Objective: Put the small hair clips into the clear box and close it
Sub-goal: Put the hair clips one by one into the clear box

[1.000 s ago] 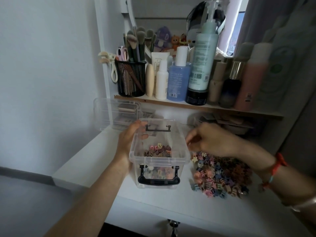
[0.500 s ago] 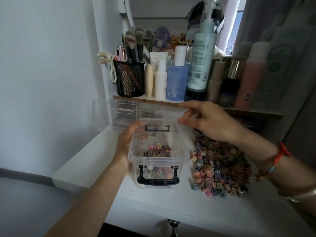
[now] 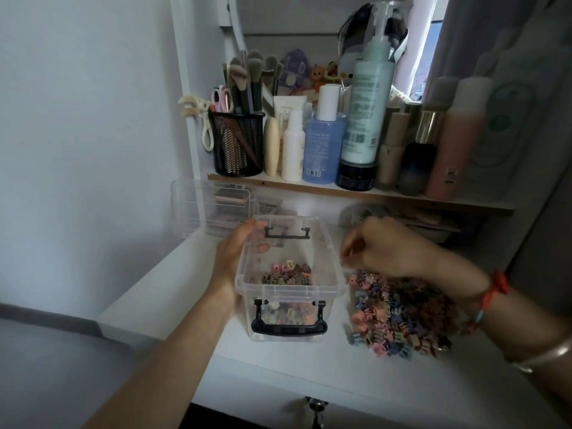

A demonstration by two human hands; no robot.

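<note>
The left grip (image 3: 240,258) is clamped on the clear box (image 3: 289,295), with the thumb hooked over the left rim and the fingers round the outside of the left wall. The right grip (image 3: 379,247) hangs just beside the box's right rim, above the far end of the pile. Its fingers are bunched and blurred, so it cannot be told whether they pinch a clip.

The box stands open near the desk's (image 3: 278,374) front edge, with a shallow layer of clips (image 3: 288,272) on its bottom. Most of the small hair clips (image 3: 399,317) are heaped on the desk just right of it, so the task looks to be at an early stage.

The step in hand looks like ferrying clips across. It is done well by gathering a small bunch, lifting it clear of the right wall and letting go low inside, while the left grip steadies the light box against nudges. Scooping from the pile's near side would risk pushing clips off the front edge.

A shelf (image 3: 356,193) crowded with bottles overhangs the desk's far edge. A clear drawer unit (image 3: 213,205) sits at the far left corner. A black latch handle (image 3: 289,328) hangs on the box's front. No lid can be made out.
</note>
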